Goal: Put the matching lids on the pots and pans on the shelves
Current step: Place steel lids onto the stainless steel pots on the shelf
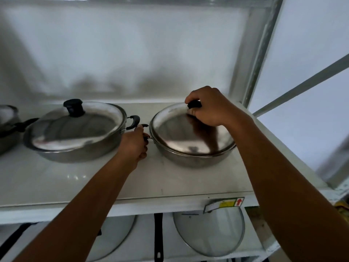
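Two shallow steel pans stand on the white upper shelf (pixel 75 182). The right pan (pixel 188 157) carries a steel lid (pixel 179 133); my right hand (pixel 209 106) is closed on that lid's black knob (pixel 194 104). My left hand (pixel 135 143) grips the right pan's black side handle (pixel 145 125), which is mostly hidden by the fingers. The left pan (pixel 71 154) is covered by its own steel lid (pixel 79 127) with a black knob (pixel 74 107); neither hand touches it.
A third pot (pixel 7 127) with a black handle is cut off at the far left. On the lower shelf lie two glass lids (pixel 209 231) (pixel 115 235) and a black pan handle (pixel 158 237). The shelf's metal upright (pixel 255 52) rises at the right.
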The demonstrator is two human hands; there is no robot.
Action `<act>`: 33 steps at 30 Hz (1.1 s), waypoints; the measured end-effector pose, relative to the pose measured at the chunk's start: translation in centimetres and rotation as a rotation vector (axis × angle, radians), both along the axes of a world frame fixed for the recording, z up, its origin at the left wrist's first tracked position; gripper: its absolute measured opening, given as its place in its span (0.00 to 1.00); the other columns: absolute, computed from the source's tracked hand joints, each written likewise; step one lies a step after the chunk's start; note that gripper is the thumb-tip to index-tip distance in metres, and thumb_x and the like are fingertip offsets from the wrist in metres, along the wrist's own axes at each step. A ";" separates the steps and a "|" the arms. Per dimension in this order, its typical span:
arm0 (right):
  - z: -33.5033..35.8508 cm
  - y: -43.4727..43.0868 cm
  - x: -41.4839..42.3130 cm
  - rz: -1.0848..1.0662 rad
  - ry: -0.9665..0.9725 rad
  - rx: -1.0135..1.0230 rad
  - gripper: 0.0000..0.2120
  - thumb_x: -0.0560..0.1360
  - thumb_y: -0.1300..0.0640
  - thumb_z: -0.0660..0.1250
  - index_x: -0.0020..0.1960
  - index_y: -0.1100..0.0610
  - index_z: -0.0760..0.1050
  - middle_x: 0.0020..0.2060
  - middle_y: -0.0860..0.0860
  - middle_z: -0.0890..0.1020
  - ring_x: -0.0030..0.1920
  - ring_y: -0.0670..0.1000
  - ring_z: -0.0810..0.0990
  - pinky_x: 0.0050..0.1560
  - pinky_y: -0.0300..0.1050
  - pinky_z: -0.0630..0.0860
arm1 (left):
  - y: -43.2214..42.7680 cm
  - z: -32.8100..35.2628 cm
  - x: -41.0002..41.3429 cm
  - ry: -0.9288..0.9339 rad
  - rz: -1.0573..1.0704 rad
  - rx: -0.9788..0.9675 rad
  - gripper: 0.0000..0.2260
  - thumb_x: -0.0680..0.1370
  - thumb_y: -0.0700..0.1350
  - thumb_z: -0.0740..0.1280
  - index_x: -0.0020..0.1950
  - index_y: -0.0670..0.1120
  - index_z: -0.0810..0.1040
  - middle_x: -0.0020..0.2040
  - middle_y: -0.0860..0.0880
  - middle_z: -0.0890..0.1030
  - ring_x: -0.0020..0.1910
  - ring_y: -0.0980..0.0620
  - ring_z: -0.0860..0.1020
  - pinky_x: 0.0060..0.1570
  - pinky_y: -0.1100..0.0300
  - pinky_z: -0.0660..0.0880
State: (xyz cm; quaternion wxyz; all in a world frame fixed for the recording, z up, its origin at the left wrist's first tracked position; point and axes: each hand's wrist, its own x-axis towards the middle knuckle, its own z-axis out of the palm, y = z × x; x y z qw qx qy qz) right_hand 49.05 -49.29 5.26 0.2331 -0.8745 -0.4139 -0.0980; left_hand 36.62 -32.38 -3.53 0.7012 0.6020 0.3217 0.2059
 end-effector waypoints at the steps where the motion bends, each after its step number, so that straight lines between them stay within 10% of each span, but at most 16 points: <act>1: 0.0 -0.2 -0.1 0.002 -0.004 -0.008 0.14 0.73 0.59 0.68 0.57 0.52 0.80 0.56 0.50 0.82 0.59 0.53 0.77 0.54 0.38 0.68 | 0.0 0.0 0.1 0.002 -0.003 -0.007 0.18 0.82 0.51 0.55 0.35 0.45 0.70 0.27 0.49 0.66 0.19 0.55 0.60 0.25 0.64 0.56; 33: -2.4 -1.9 -1.6 -0.038 -0.015 0.092 0.17 0.77 0.59 0.61 0.65 0.54 0.75 0.60 0.52 0.80 0.62 0.58 0.75 0.62 0.48 0.70 | -1.1 0.1 0.6 0.035 0.085 0.110 0.15 0.80 0.54 0.59 0.39 0.45 0.72 0.31 0.48 0.68 0.25 0.51 0.65 0.25 0.63 0.63</act>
